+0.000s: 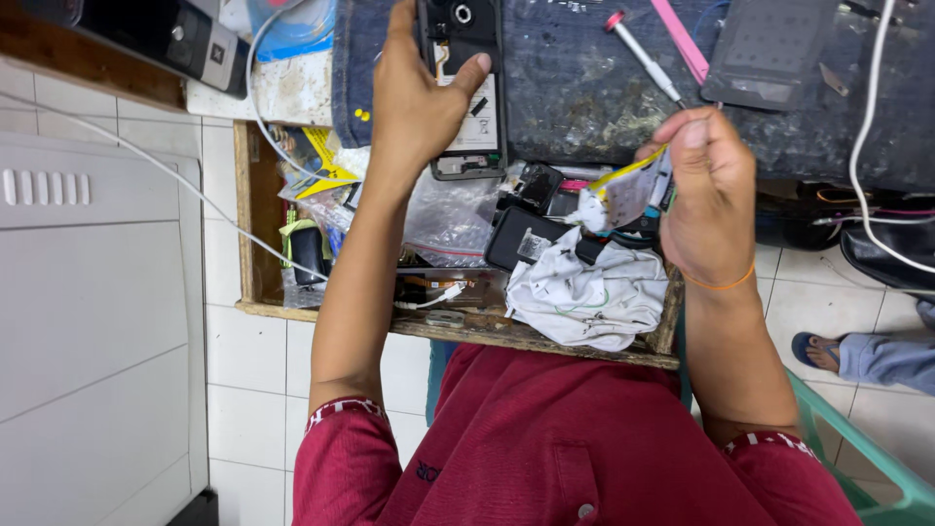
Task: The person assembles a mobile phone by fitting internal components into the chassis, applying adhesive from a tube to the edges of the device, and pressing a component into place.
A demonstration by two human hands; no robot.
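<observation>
Left hand [419, 93] clamps opened phone [466, 88] flat at desk's [584, 88] near edge; right hand [706, 190] fingers pinch yellow-white strip [623, 190] above open drawer [545, 336]; best keep phone pinned, peel slowly.

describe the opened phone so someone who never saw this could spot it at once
Start at the dark work mat along the top. At its left end the left hand presses on the phone, a black slab lying back-off. Unlike the closed dark tablet further right, its insides show.

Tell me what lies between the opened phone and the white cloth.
In the head view, between the opened phone under the left hand and the white cloth lie a clear plastic bag and a black block.
</observation>
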